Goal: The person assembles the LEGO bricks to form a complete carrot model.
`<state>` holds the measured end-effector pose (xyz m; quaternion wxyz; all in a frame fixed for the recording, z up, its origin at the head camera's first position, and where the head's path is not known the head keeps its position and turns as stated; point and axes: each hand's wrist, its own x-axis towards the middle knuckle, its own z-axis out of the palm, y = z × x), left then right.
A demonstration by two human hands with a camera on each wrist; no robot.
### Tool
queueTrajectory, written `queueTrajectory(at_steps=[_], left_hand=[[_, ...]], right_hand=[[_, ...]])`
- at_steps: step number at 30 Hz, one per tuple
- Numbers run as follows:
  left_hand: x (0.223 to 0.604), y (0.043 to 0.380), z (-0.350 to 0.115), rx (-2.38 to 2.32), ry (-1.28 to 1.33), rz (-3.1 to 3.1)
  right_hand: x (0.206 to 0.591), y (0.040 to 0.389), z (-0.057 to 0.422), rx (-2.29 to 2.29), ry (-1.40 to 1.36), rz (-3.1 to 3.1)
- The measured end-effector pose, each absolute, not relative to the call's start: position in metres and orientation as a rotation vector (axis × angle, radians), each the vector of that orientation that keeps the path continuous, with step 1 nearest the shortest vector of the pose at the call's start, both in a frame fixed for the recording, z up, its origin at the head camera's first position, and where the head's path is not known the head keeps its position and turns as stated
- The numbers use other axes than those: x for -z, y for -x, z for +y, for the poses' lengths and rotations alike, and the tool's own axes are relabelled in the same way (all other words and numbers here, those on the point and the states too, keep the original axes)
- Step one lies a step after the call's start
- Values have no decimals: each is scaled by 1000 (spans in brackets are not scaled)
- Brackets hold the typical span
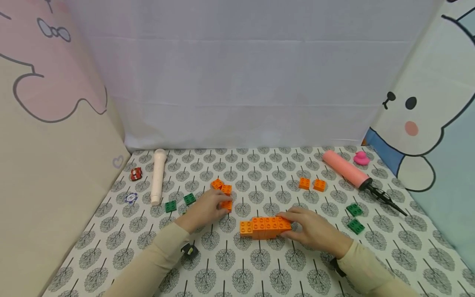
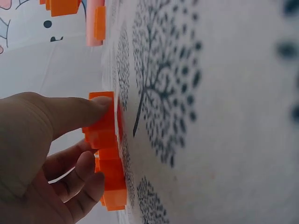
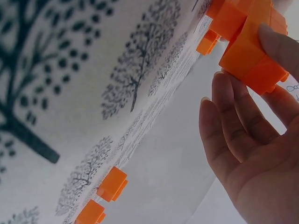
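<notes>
Holding the right end of a joined row of orange blocks [image 1: 262,227], the right hand [image 1: 313,232] has its thumb and fingers at the sides. This row is near the middle of the worktop [image 1: 224,268]. To its right lie two green blocks [image 1: 356,226]. Slightly farther, the left hand [image 1: 202,211] pinches a single orange block [image 1: 226,206]; two loose orange blocks [image 1: 226,189] lie just behind. Beyond them are a white tube [image 1: 158,177] at left and a pink duck [image 1: 361,158] at right.
</notes>
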<state>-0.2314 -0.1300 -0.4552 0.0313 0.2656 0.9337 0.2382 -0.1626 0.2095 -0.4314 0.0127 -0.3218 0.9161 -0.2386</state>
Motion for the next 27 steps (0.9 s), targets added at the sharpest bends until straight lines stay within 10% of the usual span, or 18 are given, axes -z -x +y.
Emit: queueTrajectory(at_steps=[27], left_hand=[[432,178,-104,-1046,-1045,2723]], right_hand=[[432,164,210,747,1023,2863]])
